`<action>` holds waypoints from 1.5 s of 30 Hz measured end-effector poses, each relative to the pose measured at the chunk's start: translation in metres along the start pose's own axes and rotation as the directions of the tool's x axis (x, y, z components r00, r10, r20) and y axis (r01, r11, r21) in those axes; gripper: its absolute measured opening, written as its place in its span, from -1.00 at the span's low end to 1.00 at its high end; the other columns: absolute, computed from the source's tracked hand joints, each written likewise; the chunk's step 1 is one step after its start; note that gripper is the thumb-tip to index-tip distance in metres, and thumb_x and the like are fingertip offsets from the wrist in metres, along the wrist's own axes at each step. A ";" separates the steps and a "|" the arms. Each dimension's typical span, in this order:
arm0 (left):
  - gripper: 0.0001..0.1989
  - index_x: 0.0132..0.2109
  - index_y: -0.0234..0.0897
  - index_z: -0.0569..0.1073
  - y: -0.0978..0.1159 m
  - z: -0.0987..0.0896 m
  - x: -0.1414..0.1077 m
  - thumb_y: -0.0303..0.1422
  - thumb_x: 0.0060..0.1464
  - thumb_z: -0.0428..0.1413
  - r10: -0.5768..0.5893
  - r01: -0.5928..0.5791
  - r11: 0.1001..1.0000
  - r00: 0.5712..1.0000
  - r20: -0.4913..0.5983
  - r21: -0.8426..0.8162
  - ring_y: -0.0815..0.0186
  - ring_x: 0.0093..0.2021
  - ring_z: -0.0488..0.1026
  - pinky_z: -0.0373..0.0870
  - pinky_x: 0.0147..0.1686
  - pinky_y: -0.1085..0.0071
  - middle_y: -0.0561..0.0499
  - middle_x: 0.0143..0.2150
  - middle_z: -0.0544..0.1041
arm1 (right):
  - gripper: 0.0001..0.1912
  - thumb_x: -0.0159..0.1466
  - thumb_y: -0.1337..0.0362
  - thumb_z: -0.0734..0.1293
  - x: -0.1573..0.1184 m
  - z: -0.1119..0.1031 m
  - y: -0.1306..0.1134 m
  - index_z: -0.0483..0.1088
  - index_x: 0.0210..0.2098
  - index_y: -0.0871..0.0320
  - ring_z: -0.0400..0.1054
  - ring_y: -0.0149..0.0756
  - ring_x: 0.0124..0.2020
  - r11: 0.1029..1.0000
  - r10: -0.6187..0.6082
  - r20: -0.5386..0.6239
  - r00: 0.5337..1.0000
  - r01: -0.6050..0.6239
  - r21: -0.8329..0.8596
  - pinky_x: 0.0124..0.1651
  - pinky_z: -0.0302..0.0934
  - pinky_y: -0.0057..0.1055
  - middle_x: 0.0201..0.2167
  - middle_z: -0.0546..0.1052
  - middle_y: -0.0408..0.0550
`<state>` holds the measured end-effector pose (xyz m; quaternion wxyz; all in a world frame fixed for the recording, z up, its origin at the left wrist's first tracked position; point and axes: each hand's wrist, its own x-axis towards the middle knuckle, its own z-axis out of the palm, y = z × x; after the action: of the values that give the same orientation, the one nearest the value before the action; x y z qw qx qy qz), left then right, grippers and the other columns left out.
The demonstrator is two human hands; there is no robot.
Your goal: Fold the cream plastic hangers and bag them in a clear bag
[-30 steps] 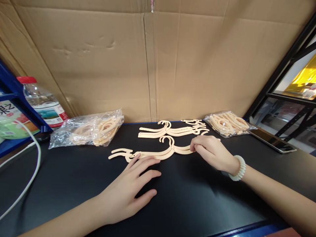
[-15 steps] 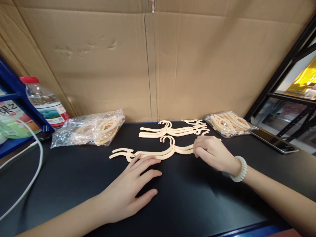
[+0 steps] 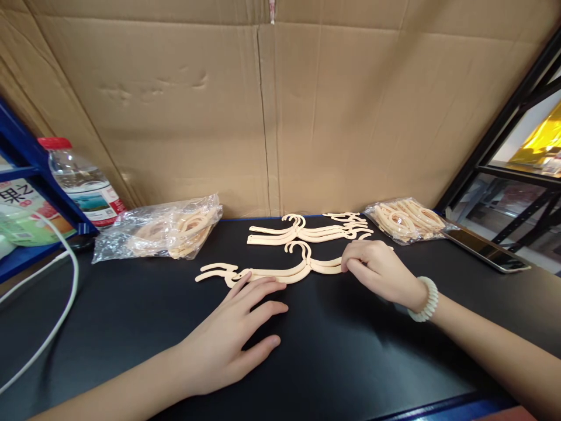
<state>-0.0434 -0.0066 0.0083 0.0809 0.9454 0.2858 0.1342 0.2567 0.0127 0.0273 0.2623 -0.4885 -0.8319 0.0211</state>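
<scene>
Two cream folding clothes hangers [image 3: 280, 273] lie side by side on the black tabletop [image 3: 324, 356], their hooks pointing away from me. My left hand [image 3: 245, 327] rests with fingers spread, its outer fingertips on the left arm of the nearer hanger. Curled over the right end of these hangers is my right hand [image 3: 372, 269], its fingers pressed together there; the fingertips are hidden. A pale coiled band circles my right wrist. Just behind lies another group of cream hangers [image 3: 298, 235], with small cream parts [image 3: 346, 219] at its right end.
Clear plastic bags of hanger parts lie at the left [image 3: 162, 228] and right [image 3: 405, 219]. A phone [image 3: 486, 248] sits at the far right. To the left are a red-capped bottle [image 3: 87, 187] and a white cable [image 3: 72, 292]. A cardboard wall [image 3: 184, 117] stands behind.
Both hands and the hangers stay almost exactly where they were. The view has shifted very slightly.
</scene>
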 end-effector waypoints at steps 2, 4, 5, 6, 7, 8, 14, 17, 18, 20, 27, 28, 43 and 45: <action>-0.70 0.08 -0.11 0.37 0.000 0.000 0.000 -0.38 0.21 0.04 -0.002 0.002 1.000 1.000 -0.016 -0.002 0.13 0.30 0.17 -0.15 0.33 -0.06 -0.08 0.24 0.31 | -0.72 0.14 0.42 0.11 0.000 0.000 0.000 0.40 -0.55 0.16 0.32 -0.32 -0.47 1.000 0.012 -0.009 1.000 -0.011 0.029 -0.33 0.14 -0.42 -0.53 0.46 -0.09; -0.70 0.09 -0.11 0.37 0.000 0.000 0.000 -0.38 0.20 0.04 -0.001 0.001 1.000 1.000 -0.009 -0.001 0.13 0.30 0.17 -0.15 0.33 -0.06 -0.08 0.24 0.31 | -0.74 0.13 0.42 0.11 0.000 0.001 0.000 0.40 -0.53 0.16 0.32 -0.32 -0.46 0.999 0.026 -0.020 0.999 -0.026 0.044 -0.33 0.13 -0.41 -0.52 0.46 -0.10; -0.70 0.09 -0.11 0.36 -0.001 0.000 0.000 -0.38 0.21 0.03 0.000 0.000 1.000 1.000 0.000 0.000 0.13 0.30 0.17 -0.15 0.33 -0.07 -0.08 0.24 0.31 | -0.75 0.13 0.42 0.12 0.000 0.001 0.000 0.39 -0.53 0.16 0.32 -0.33 -0.46 0.999 0.032 -0.024 0.999 -0.031 0.045 -0.34 0.12 -0.41 -0.51 0.46 -0.11; -0.70 0.09 -0.11 0.36 -0.001 -0.001 0.000 -0.37 0.21 0.03 0.001 -0.001 1.000 1.000 0.007 0.002 0.13 0.30 0.16 -0.14 0.33 -0.07 -0.08 0.25 0.30 | -0.75 0.12 0.42 0.12 0.000 0.001 0.000 0.39 -0.53 0.16 0.32 -0.33 -0.46 0.998 0.035 -0.028 0.999 -0.034 0.044 -0.34 0.12 -0.41 -0.51 0.46 -0.11; -0.70 0.09 -0.11 0.36 -0.001 -0.001 0.000 -0.37 0.21 0.03 0.004 -0.004 1.000 1.000 0.014 0.003 0.13 0.31 0.16 -0.14 0.33 -0.08 -0.08 0.25 0.30 | -0.75 0.12 0.42 0.12 0.000 0.001 0.000 0.39 -0.53 0.16 0.31 -0.33 -0.46 0.998 0.036 -0.032 0.999 -0.034 0.043 -0.34 0.12 -0.41 -0.51 0.46 -0.12; -0.69 0.10 -0.10 0.36 -0.002 -0.001 0.000 -0.37 0.21 0.03 0.007 -0.007 1.000 1.000 0.021 0.002 0.13 0.31 0.15 -0.14 0.33 -0.08 -0.07 0.25 0.30 | -0.76 0.12 0.42 0.12 0.000 0.001 0.000 0.40 -0.52 0.16 0.31 -0.34 -0.46 0.999 0.035 -0.038 0.999 -0.033 0.042 -0.35 0.12 -0.41 -0.51 0.47 -0.12; -0.70 0.08 -0.11 0.37 -0.001 0.001 0.000 -0.38 0.21 0.03 0.000 0.000 1.000 1.000 -0.019 0.007 0.15 0.31 0.16 -0.16 0.34 -0.05 -0.07 0.24 0.31 | -0.77 0.13 0.44 0.15 0.000 0.003 0.000 0.42 -0.48 0.15 0.33 -0.34 -0.46 0.998 0.031 -0.058 0.998 -0.029 0.047 -0.38 0.11 -0.42 -0.49 0.48 -0.14; -0.71 0.07 -0.11 0.38 -0.001 0.002 -0.001 -0.38 0.20 0.04 0.010 -0.010 1.000 1.000 -0.025 0.001 0.14 0.30 0.17 -0.15 0.33 -0.05 -0.08 0.24 0.31 | -0.78 0.12 0.45 0.17 0.000 0.004 0.001 0.42 -0.47 0.15 0.33 -0.34 -0.46 0.998 0.035 -0.066 0.997 -0.032 0.049 -0.38 0.13 -0.43 -0.48 0.49 -0.14; -0.71 0.07 -0.11 0.38 -0.001 0.002 -0.001 -0.38 0.20 0.04 0.010 -0.010 1.000 0.999 -0.030 -0.003 0.14 0.29 0.18 -0.15 0.33 -0.05 -0.08 0.24 0.31 | -0.79 0.11 0.46 0.17 0.000 0.004 0.002 0.42 -0.46 0.15 0.34 -0.33 -0.45 0.998 0.036 -0.067 0.997 -0.033 0.050 -0.38 0.14 -0.43 -0.48 0.49 -0.14; -0.70 0.07 -0.11 0.38 -0.001 0.003 -0.001 -0.39 0.19 0.05 0.005 -0.006 1.000 0.999 -0.047 -0.010 0.14 0.29 0.18 -0.16 0.33 -0.04 -0.07 0.24 0.31 | -0.79 0.11 0.47 0.18 0.000 0.005 0.002 0.43 -0.45 0.15 0.35 -0.33 -0.43 0.998 0.037 -0.063 0.997 -0.033 0.054 -0.37 0.15 -0.43 -0.46 0.49 -0.14; -0.71 0.07 -0.12 0.38 -0.001 0.001 -0.001 -0.39 0.20 0.04 0.012 -0.012 1.000 1.000 -0.015 -0.013 0.12 0.29 0.19 -0.14 0.33 -0.06 -0.08 0.24 0.32 | -0.79 0.13 0.46 0.19 -0.001 0.006 0.006 0.44 -0.40 0.15 0.36 -0.32 -0.40 0.998 0.033 -0.060 0.998 -0.029 0.064 -0.33 0.20 -0.41 -0.41 0.50 -0.12; -0.70 0.07 -0.11 0.38 -0.001 0.000 -0.001 -0.39 0.20 0.04 0.013 -0.014 1.000 1.000 -0.017 -0.017 0.12 0.28 0.19 -0.14 0.33 -0.06 -0.08 0.24 0.32 | -0.79 0.14 0.46 0.19 -0.001 0.006 0.009 0.44 -0.39 0.15 0.36 -0.31 -0.40 0.997 0.038 -0.063 0.997 -0.034 0.063 -0.33 0.20 -0.41 -0.41 0.50 -0.12; -0.71 0.06 -0.13 0.39 -0.003 0.004 -0.002 -0.40 0.18 0.05 0.017 -0.020 0.999 0.999 -0.051 -0.051 0.11 0.27 0.21 -0.15 0.33 -0.06 -0.09 0.23 0.33 | -0.78 0.24 0.31 0.21 0.030 -0.013 0.087 0.50 -0.36 0.17 0.43 -0.21 -0.36 0.925 0.316 -0.132 0.940 -0.336 -0.177 -0.32 0.20 -0.39 -0.41 0.56 -0.06; -0.71 0.06 -0.13 0.39 -0.002 0.002 -0.002 -0.39 0.19 0.05 0.019 -0.021 0.998 0.999 -0.042 -0.055 0.11 0.27 0.21 -0.16 0.33 -0.07 -0.10 0.23 0.33 | -0.76 0.27 0.32 0.20 0.040 -0.018 0.096 0.52 -0.32 0.18 0.45 -0.20 -0.32 0.908 0.344 -0.112 0.932 -0.361 -0.214 -0.29 0.22 -0.40 -0.37 0.58 -0.04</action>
<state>-0.0453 -0.0058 0.0053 0.0995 0.9426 0.2742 0.1627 0.3262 0.0912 0.0313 0.2251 -0.6582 -0.7169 -0.0463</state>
